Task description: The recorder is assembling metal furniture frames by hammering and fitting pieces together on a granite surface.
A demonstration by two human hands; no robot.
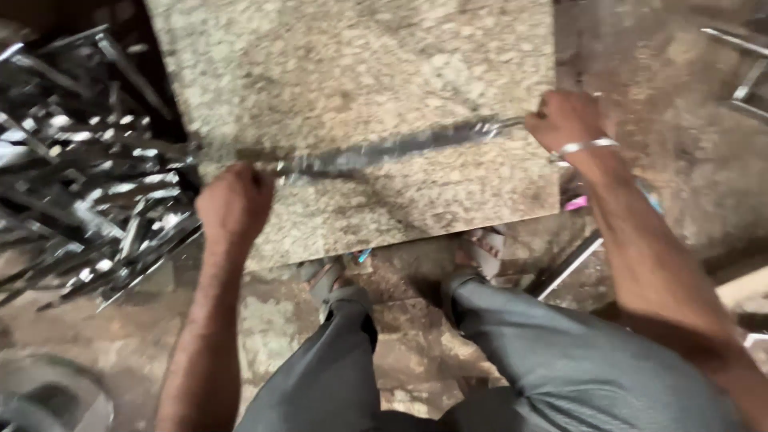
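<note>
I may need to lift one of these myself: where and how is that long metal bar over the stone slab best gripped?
Probably at its two ends, coming from above, as now: the left hand closes on one end and the right hand on the other. The metal bar is long and thin and spans the stone slab at a slant, so holding both ends should keep it steady.

Long shiny metal bar (pixel 392 150) lies slanted across the speckled slab (pixel 352 72).
</note>
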